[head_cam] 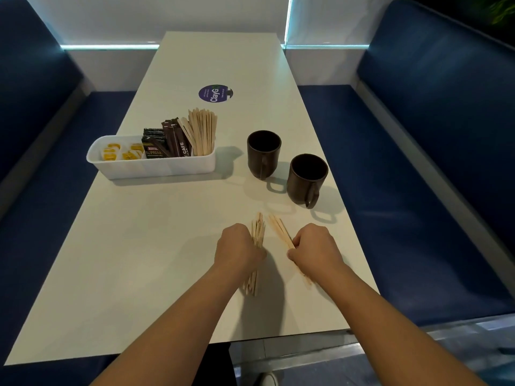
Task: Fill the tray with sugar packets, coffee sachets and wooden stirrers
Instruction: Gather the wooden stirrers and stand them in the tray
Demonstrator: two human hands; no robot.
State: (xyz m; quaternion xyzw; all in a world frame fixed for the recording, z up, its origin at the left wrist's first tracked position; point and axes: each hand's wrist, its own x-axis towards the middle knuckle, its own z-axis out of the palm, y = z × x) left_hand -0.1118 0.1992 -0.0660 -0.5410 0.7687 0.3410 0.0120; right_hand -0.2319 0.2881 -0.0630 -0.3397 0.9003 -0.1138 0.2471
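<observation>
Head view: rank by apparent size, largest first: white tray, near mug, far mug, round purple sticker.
1. white tray, clearly the largest.
2-3. near mug and far mug: look alike; the near one appears slightly bigger, probably only from closeness to the camera, so no ranking.
4. round purple sticker, smallest, though it lies farthest away.

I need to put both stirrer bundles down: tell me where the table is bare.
Bare table lies left of the left hand, in front of the white tray. Also bare beyond the purple sticker. It is crowded around the two brown mugs, just beyond the right hand.
</observation>
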